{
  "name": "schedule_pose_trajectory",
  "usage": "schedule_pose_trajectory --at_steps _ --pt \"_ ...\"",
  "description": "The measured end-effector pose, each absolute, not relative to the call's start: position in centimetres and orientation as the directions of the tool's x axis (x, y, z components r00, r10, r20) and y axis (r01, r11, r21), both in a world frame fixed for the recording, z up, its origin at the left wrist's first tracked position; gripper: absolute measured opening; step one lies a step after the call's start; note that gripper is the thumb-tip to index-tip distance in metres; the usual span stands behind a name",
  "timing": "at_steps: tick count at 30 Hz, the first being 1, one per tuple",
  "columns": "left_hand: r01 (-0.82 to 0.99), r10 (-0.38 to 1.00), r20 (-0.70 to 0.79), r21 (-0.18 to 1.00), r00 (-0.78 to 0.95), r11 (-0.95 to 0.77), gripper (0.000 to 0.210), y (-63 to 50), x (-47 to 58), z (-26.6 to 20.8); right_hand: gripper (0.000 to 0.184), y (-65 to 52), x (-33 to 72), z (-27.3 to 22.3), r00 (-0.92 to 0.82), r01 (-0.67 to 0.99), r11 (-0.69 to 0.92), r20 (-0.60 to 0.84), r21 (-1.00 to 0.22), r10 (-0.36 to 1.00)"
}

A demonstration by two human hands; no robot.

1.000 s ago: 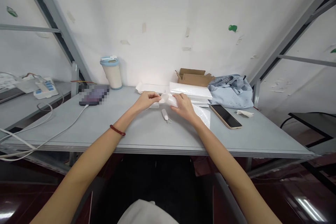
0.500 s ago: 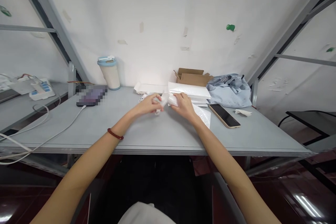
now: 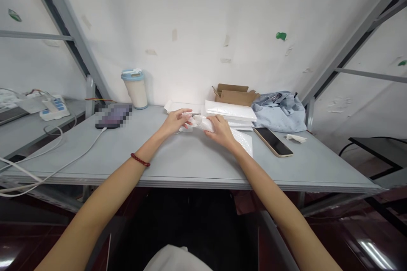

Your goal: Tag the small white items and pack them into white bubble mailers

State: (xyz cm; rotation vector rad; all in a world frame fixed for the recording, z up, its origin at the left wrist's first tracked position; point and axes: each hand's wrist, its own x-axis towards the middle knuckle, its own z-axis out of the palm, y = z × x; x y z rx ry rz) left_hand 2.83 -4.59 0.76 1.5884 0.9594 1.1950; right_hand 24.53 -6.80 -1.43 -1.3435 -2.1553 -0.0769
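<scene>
Both hands are over the middle of the desk, around a small crinkled white packet point(image 3: 204, 123) that looks like thin plastic. My right hand point(image 3: 221, 131) grips the packet's right end, its fingers curled over the top. My left hand point(image 3: 175, 122) pinches at the packet's left end with thumb and fingertips; a small white piece point(image 3: 186, 128) shows just below those fingers. A stack of white bubble mailers point(image 3: 230, 110) lies right behind my right hand. One bubble-textured white sheet point(image 3: 243, 140) sticks out beneath my right wrist. Behind my left hand is a flat white item point(image 3: 170, 106).
An open cardboard box point(image 3: 237, 95) and a bundled light-blue cloth point(image 3: 278, 112) sit at the back right. A phone point(image 3: 273, 142) and crumpled tissue point(image 3: 296, 138) lie right. Left are a lidded cup point(image 3: 136, 91), a charging phone point(image 3: 111, 117) and a white cable point(image 3: 79, 155).
My hands have brought the white pieces together; my left hand moved slightly up and left. The packet now stretches between both hands. The camera view has shifted a little.
</scene>
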Motion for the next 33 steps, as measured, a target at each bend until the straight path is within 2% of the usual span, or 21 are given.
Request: schedule_pose_trajectory --at_steps 3,6,13,15,18,21,23,26,28,31,33 --pt "0.162 0.931 0.285 0.932 0.229 -0.325 0.054 -4.3 3.1 0.4 0.049 -6.7 24.5 -1.5 -0.313 0.842 0.482 0.507 -0.244 0.803" --pt "0.235 0.933 0.308 0.908 0.188 -0.347 0.045 -4.1 3.4 0.0 0.049 -6.7 24.6 -1.6 -0.313 0.839 0.487 0.517 -0.242 0.797" --pt "0.187 0.936 0.351 0.918 0.024 -0.349 0.027 -4.3 3.8 -0.5 0.049 -7.2 24.2 -1.1 -0.316 0.836 0.491 0.518 -0.244 0.795" --pt "0.275 0.929 0.364 0.889 0.063 -0.367 0.026 -4.5 4.0 -0.7 0.048 -7.4 24.0 -1.1 -0.324 0.841 0.49 0.513 -0.227 0.795" --pt "0.402 0.89 0.403 0.794 0.213 -0.456 0.034 -4.9 4.3 -1.0 0.046 -7.4 23.9 -1.2 -0.336 0.844 0.494 0.512 -0.209 0.79" --pt "0.431 0.833 0.392 0.722 0.391 -0.542 0.047 -5.2 4.7 -1.1 0.045 -7.2 24.0 -1.5 -0.346 0.831 0.515 0.527 -0.213 0.776" --pt "0.43 0.829 0.344 0.73 0.442 -0.532 0.051 -5.3 4.6 -0.7 0.046 -7.0 24.1 -1.6 -0.348 0.82 0.527 0.534 -0.225 0.77" --pt "0.424 0.874 0.295 0.784 0.387 -0.453 0.044 -5.1 3.6 0.3 0.046 -6.9 24.3 -1.5 -0.327 0.827 0.509 0.531 -0.24 0.782" --pt "0.459 0.9 0.313 0.78 0.303 -0.426 0.037 -4.7 2.4 0.9 0.046 -6.8 24.6 -1.3 -0.303 0.846 0.478 0.526 -0.235 0.795" --pt "0.635 0.907 0.374 0.656 0.195 -0.407 0.028 -3.9 0.6 1.2 0.046 -6.8 24.9 -1.2 -0.274 0.875 0.432 0.511 -0.219 0.815" --pt "0.718 0.913 0.355 0.58 0.201 -0.384 0.026 -3.4 -0.1 0.8 0.047 -6.7 25.1 -1.2 -0.268 0.882 0.418 0.498 -0.218 0.825"
